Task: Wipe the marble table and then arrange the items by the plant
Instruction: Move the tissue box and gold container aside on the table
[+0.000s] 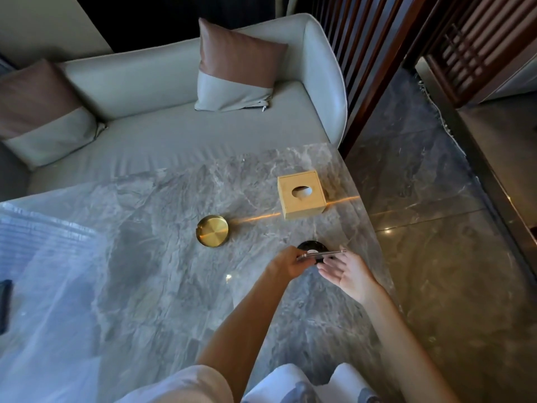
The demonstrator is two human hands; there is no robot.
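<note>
Left hand [286,263] pinches a thin flat item [322,253] over a black round dish [312,245] on the marble table [145,257], right hand [348,273] open beside; brass dish [212,230], tissue box [300,194] lie apart, no plant visible, so arranging is likely unfinished.

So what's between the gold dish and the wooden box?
Nothing stands there. It's just bare table with a thin orange light streak running between the dish and the box. The head view shows it.

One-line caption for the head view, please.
Left hand holds a thin flat item above a black disc on the marble table, right hand open beside it; brass dish and wooden tissue box nearby.
</note>
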